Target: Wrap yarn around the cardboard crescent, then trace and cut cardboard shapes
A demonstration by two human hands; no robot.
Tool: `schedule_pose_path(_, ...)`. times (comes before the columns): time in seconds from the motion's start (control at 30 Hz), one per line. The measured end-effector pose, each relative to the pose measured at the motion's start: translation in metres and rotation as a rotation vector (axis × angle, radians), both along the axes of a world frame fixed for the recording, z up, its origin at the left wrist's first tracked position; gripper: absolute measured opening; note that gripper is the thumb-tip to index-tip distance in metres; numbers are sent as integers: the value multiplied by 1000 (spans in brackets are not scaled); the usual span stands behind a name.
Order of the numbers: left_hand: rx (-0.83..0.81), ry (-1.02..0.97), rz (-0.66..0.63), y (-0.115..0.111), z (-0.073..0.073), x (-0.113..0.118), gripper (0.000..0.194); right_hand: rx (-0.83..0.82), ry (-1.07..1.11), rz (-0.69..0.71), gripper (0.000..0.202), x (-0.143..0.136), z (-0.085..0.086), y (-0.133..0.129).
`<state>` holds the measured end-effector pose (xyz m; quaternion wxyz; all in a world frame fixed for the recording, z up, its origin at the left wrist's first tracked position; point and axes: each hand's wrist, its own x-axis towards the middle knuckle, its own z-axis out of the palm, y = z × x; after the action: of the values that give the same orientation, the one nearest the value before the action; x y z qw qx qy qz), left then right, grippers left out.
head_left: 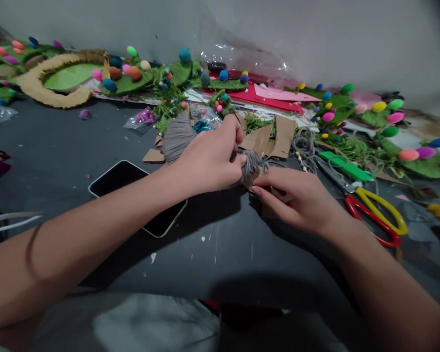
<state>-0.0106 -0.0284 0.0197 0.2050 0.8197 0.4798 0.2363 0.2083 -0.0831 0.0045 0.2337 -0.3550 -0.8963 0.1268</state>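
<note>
A curved piece of cardboard wrapped in grey yarn (178, 136) lies across the middle of the table, partly hidden behind my left hand (216, 159). That hand is closed, its thumb and curled fingers pinching the grey yarn near the end of the wrapped part. Just to the right, my right hand (297, 195) is closed too, thumb and forefinger gripping the bare brown cardboard end below the wrapping. A tangle of loose grey yarn (303, 144) lies behind my right hand.
A phone (117, 177) lies under my left forearm. Scissors (370, 215) with red and yellow handles and a green comb (346, 166) are at the right. Cardboard scraps (284, 137) sit behind my hands. Green pieces with coloured balls (134, 80) and a tan ring (55, 100) line the wall.
</note>
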Motion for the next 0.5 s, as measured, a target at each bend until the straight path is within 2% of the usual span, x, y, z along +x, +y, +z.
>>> schedule_pose_path(0.1,-78,102,-78,-7,5,3,32,107,-19,-4,12,4,4,2)
schedule_pose_path(0.23,-275,32,-278,-11,6,4,31,164,35,-3,8,7,7,6)
schedule_pose_path(0.33,-408,-82,-423,-9,4,1,30,111,112,-20,9,9,7,9)
schedule_pose_path(0.5,-430,-325,-520,-5,4,-3,31,-126,267,-177,13,16,-2,18)
